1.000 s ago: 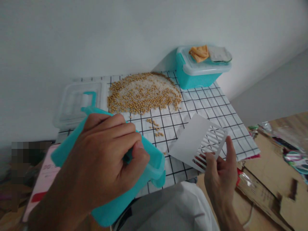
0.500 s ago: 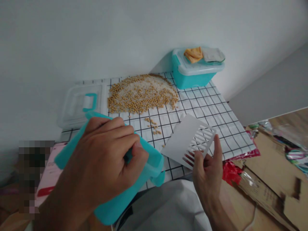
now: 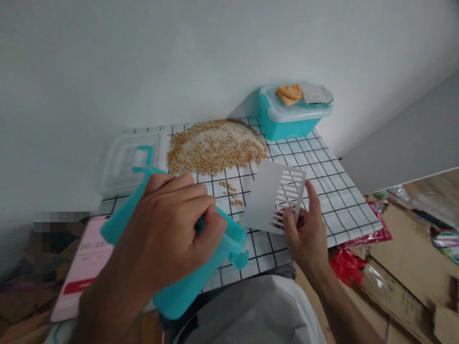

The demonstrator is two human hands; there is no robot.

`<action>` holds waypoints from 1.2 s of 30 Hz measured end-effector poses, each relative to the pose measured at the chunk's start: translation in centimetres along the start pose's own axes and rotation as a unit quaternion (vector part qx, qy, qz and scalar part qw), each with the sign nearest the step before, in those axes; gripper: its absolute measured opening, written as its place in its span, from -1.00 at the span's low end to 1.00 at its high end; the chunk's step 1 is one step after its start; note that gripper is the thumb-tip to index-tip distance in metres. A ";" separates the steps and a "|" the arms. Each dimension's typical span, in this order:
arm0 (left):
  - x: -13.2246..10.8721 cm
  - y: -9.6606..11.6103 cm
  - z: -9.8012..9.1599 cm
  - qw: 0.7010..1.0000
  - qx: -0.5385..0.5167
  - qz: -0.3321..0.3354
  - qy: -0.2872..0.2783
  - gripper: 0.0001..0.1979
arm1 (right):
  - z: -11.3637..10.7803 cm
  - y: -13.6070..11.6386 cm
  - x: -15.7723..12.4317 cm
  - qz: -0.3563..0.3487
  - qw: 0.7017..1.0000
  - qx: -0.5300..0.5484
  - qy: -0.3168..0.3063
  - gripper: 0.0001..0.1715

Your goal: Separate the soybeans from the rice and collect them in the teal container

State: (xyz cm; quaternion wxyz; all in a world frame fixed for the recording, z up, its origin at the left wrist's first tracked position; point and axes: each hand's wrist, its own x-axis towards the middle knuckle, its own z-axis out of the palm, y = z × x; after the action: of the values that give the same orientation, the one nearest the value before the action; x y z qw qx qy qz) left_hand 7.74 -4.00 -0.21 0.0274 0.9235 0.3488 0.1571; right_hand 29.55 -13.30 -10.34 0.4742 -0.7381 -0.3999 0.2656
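Note:
My left hand (image 3: 179, 224) is closed over the rim of a turquoise plastic bin (image 3: 193, 282), which is tilted at the table's near edge; its inside is mostly hidden. In my right hand (image 3: 304, 224) is a flat grey slotted scraper (image 3: 265, 196), pinched between thumb and fingers at its slotted side. The scraper is just above or on the checked cloth; I cannot tell whether it touches. Beyond it spreads a pile of soybeans mixed with white rice-like grains (image 3: 215, 145). Several loose soybeans (image 3: 233, 193) lie between the pile and the bin.
A clear lid (image 3: 125, 167) with a turquoise handle lies at left. A lidded turquoise box (image 3: 294, 126) stands back right, topped by yellow and grey cloths. A phone (image 3: 86, 258) is at near left. Cardboard (image 3: 398, 267) lies on the floor at right.
The scraper in my right hand has turned and moved away from me, closer to the pile. My left hand keeps hold of the bin. The whole view has shifted slightly.

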 end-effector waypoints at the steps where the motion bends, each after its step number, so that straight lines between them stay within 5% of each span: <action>1: 0.0 0.0 0.0 1.000 -0.001 -0.006 -0.004 -0.72 | -0.1 0.1 0.4 -0.011 1.000 0.005 -0.016 -0.06; 17: -0.3 -0.1 0.2 1.000 -0.013 -0.006 -0.007 -0.73 | -0.7 -1.6 3.9 -0.041 0.987 0.057 -0.142 -0.08; 24: -0.3 -0.3 0.4 1.000 -0.020 -0.018 -0.009 -0.74 | -0.5 -2.0 3.8 -0.134 0.977 -0.012 -0.168 -0.09; 36: -0.5 -0.4 0.3 1.000 -0.012 -0.013 -0.002 -0.73 | -2.3 -6.2 9.2 -0.349 0.855 -0.192 -0.332 -0.19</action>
State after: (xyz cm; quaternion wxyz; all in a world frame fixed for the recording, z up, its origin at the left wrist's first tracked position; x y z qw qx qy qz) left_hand 7.20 -4.01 -0.69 0.0416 0.9190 0.3582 0.1592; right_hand 34.19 -5.22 -3.85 0.2240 -0.4941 -0.8080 0.2300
